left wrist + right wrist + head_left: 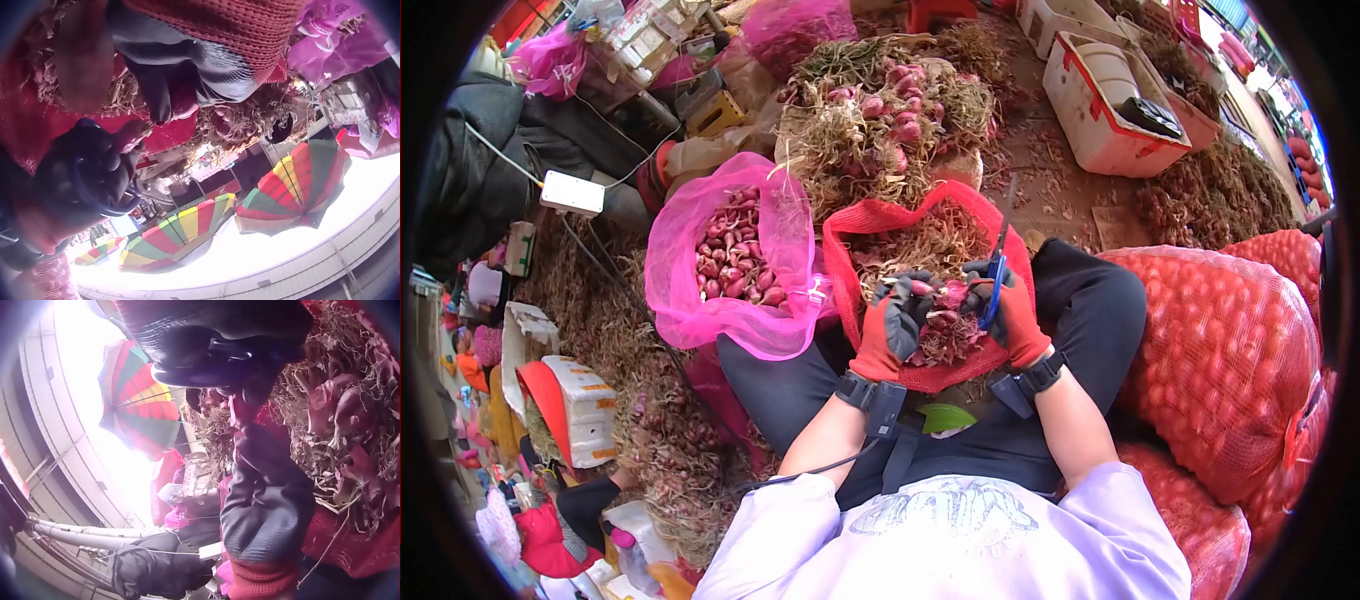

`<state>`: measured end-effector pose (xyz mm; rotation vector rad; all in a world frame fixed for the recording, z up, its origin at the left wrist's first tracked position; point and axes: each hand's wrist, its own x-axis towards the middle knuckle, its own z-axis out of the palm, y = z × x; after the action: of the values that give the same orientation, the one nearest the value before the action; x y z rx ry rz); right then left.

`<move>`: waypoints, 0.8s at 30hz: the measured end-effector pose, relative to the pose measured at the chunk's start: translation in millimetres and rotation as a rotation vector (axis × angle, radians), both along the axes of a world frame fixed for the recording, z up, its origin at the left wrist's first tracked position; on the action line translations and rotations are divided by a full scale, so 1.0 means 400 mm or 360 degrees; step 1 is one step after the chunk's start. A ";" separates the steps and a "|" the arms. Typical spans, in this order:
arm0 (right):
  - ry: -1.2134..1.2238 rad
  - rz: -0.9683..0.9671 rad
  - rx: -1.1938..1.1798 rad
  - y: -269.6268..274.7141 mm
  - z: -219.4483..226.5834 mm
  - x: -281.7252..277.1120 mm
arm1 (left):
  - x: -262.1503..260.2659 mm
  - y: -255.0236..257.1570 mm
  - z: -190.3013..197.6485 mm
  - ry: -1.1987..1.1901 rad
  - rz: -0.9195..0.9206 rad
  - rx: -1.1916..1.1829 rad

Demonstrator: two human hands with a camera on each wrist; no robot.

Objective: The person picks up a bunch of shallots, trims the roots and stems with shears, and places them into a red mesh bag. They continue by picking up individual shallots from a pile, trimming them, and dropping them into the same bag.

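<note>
Both hands wear grey-and-red work gloves over an open red mesh bag [836, 262] between the person's legs. A shallot [922, 288] is pinched in the fingertips of the left hand [897, 325], also seen in the left wrist view. The right hand [1012, 318] grips scissors by their blue handle [995, 285], with the blades [1006, 220] pointing away from the body. In the right wrist view, the fingertips of both hands come close together. Loose shallots [353, 409], papery skins and dry roots lie in the red bag below the hands.
Left of the red bag stands a pink mesh bag [670, 285] holding trimmed shallots [740, 250]. Untrimmed shallots [905, 105] with dry tops are heaped ahead. Full red mesh sacks [1215, 350] crowd the right side. A white foam box [1090, 130] stands far right.
</note>
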<state>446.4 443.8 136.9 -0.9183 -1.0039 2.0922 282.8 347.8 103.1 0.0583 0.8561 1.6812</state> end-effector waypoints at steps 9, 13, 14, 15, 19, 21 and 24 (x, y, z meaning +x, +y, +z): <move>0.0349 -0.0124 -0.0276 -0.009 -0.006 -0.006 | 0.009 -0.020 0.049 0.0277 -0.0515 0.0004; -0.0030 0.0202 -0.0209 -0.027 -0.026 -0.003 | 0.034 -0.008 0.062 0.0453 -0.0484 -0.0057; -0.0181 0.0215 -0.0129 -0.029 -0.027 -0.003 | 0.028 -0.005 0.052 0.0629 -0.0472 -0.0170; -0.0310 0.0144 0.0211 -0.035 -0.009 -0.015 | 0.024 -0.007 0.063 0.0596 -0.0462 -0.0180; -0.0506 0.0117 0.1068 -0.042 0.009 -0.047 | 0.014 -0.017 0.060 0.0732 -0.0417 -0.0168; -0.0572 0.0261 0.1207 -0.048 0.019 -0.046 | 0.012 -0.020 0.027 0.0828 -0.0424 -0.0126; -0.0542 0.0258 0.0729 -0.041 -0.004 -0.040 | 0.013 -0.025 0.022 0.0917 -0.0471 -0.0036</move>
<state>430.2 427.5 135.2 -0.9913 -1.6980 1.7411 288.0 337.6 112.1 0.6484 1.2240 1.3859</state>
